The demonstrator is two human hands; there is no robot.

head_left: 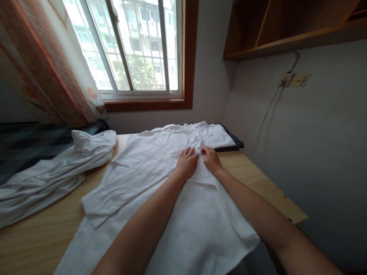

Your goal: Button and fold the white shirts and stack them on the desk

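A white shirt point(143, 164) lies spread over the wooden table, with a sleeve laid across its left side and its lower part hanging toward me. My left hand point(187, 162) rests on the upper middle of the shirt, fingers bent against the cloth. Just to its right, my right hand point(210, 158) is closed at the fingertips on a fold of the shirt near its right edge. The two hands are close together but apart. Beyond them sits a folded white garment point(216, 136) on top of a dark striped cloth point(235, 140).
Another white garment point(57, 168) lies crumpled at the left, partly over a dark checked cloth point(31, 143). The wooden table point(258, 179) ends at the right near the wall. A window, curtain and shelf point(286, 42) are behind and above.
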